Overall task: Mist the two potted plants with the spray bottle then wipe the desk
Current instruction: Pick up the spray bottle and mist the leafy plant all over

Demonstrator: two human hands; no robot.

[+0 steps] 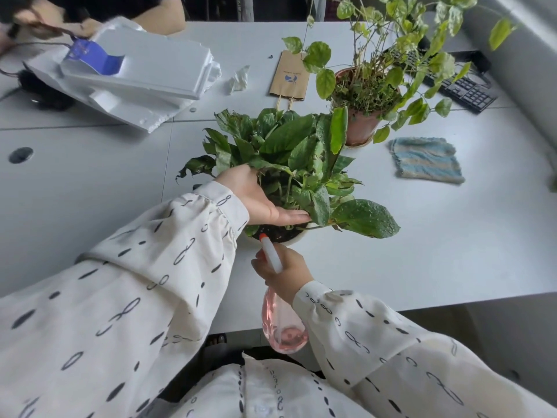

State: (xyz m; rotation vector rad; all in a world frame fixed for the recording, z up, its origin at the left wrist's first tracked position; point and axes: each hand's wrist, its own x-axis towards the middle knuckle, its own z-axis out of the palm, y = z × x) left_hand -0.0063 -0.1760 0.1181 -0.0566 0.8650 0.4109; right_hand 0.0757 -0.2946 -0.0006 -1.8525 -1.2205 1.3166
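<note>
Close in at 6 o'clock, the right hand grips the spray bottle by its neck. The bottle's pink belly hangs below the desk edge, and its white nozzle with an orange tip points toward 12. The left hand, at centre, reaches into the near plant with the thumb straight. Its fingers are buried in leaves, so I cannot tell whether they hold a stem. I judge the first plant's misting is in hand (droplets bead on its broad, dark leaves). Next I would swing the nozzle toward 1 o'clock to the trailing plant in its terracotta pot. After that comes the striped cloth at 2 o'clock, for wiping.
</note>
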